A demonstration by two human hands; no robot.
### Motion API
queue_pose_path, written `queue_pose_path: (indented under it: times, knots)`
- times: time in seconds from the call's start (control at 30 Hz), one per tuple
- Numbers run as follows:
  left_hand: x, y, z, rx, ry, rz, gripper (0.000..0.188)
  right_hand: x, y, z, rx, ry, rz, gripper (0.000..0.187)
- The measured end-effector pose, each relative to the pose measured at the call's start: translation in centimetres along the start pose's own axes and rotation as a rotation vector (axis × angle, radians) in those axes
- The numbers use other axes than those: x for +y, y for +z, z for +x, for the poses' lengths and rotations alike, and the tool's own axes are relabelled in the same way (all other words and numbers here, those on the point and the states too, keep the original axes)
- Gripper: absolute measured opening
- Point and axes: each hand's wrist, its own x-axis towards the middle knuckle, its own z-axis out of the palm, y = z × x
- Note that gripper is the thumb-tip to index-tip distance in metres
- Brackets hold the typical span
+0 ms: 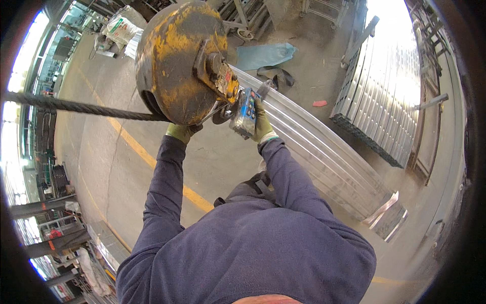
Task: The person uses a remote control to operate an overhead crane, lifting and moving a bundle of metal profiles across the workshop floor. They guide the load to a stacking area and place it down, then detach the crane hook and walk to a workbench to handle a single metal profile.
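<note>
A large crane hook block (177, 61), rounded and covered in worn yellow paint, hangs right in front of me. My left hand (183, 132), in a yellowish-green work glove, is up against its lower edge. The fingers look closed, but the block hides what they grip. In my right hand (263, 121), also gloved, is a blue-and-grey remote control (245, 114) with several buttons, held upright beside the block. Metal hook parts (221, 115) show between the block and the remote control, partly hidden.
A thick wire rope (86, 107) runs from the block to the left. Long silvery metal profiles (324, 147) lie bundled at my right, with another stack (379, 96) beyond. A blue sheet (266, 54) and a dark strap (277, 75) are on the floor. White sacks (123, 29) stand far left.
</note>
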Motion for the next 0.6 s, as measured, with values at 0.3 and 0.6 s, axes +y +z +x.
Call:
queue_pose_path:
  times: [0.3,0.6]
  knots:
    - [-0.9,-2.3,0.5,0.1,-0.026,0.108,0.022,-3.0,4.1,3.6,0.001,-0.209,0.169,0.061]
    - [-3.8,-2.2,2.2,-0.014,-0.187,0.065,0.025,-7.1,0.6,2.0,-0.082,-0.236,-0.136,0.054]
